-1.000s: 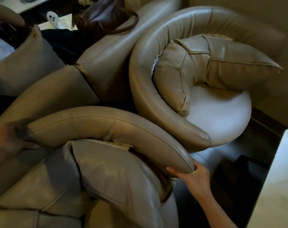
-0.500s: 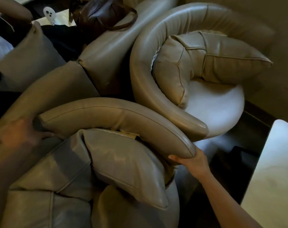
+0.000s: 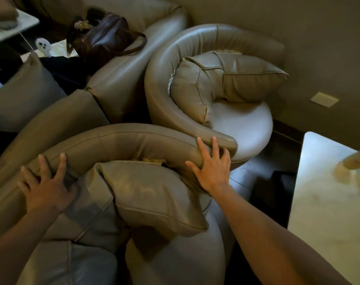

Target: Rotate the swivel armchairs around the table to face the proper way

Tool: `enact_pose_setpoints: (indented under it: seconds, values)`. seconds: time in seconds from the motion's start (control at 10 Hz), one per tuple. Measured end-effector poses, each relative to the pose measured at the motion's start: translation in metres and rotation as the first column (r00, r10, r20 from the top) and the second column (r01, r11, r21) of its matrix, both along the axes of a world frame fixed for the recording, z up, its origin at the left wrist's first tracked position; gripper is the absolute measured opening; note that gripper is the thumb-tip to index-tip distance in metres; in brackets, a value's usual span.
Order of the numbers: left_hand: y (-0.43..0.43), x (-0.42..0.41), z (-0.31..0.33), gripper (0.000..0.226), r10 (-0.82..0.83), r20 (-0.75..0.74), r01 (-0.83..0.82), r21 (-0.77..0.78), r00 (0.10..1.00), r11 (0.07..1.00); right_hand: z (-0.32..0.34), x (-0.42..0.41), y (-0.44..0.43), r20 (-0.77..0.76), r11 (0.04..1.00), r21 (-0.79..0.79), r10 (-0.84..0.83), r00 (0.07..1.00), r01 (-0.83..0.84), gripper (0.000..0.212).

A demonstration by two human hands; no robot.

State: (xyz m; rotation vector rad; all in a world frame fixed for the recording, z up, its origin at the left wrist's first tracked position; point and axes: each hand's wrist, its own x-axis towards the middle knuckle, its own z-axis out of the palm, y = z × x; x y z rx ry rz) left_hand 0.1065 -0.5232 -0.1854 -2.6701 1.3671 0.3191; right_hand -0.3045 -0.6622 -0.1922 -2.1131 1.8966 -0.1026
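**Beside the marble table: two swivel armchairs, hands on the nearer one**

Nearest the camera, the near swivel armchair [image 3: 121, 140] is running off the bottom edge, its base hidden; its curved backrest is arcing across the middle of the view. A loose cushion [image 3: 154, 194] is lying in its seat, slumping over the front, and a second cushion [image 3: 72, 262] is showing only in part at lower left.

Left hand [image 3: 45, 186]: fingers spread, lying flat on the left end of the backrest. Right hand [image 3: 213, 163]: fingers spread, pressing against the right end of the same backrest, not curling around it.

Behind, the far swivel armchair [image 3: 246, 128] is sitting with its arm tip just beside the right hand's fingertips; a folded cushion [image 3: 222, 79] is resting in its seat against the back.

A sofa [image 3: 121, 79] is crowding both chairs from the upper left, carrying a dark brown handbag [image 3: 107, 38] whose contents are too dim to make out. A small white ghost figure [image 3: 43, 44] is appearing blurred at upper left. The marble table [image 3: 327, 202] is standing at right, cut off by the frame, with a blurred pale object on its far edge.
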Motion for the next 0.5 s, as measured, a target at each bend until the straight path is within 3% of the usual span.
enact_pose_setpoints:
  seconds: [0.2,0.3,0.4,0.5]
  values:
    - [-0.010,0.002,0.021,0.100,0.062,-0.126,-0.048,0.109,0.990,0.993,0.005,0.002,-0.008,0.000,0.992,0.129,-0.005,1.000,0.005,0.088]
    - [-0.015,-0.027,0.045,0.086,-0.003,-0.306,0.024,0.064,0.952,0.998,0.019,-0.006,-0.016,0.034,0.950,0.308,0.037,0.999,-0.046,0.091]
    - [-0.019,-0.086,0.072,0.069,-0.198,-0.539,0.107,-0.195,0.819,0.975,0.056,-0.024,-0.010,0.137,0.876,0.461,0.089,0.987,-0.143,0.082]
    - [-0.018,-0.143,0.101,0.044,-0.268,-0.711,0.071,-0.294,0.650,0.953,0.084,-0.056,0.031,0.381,0.845,0.493,0.007,0.925,-0.209,0.073]
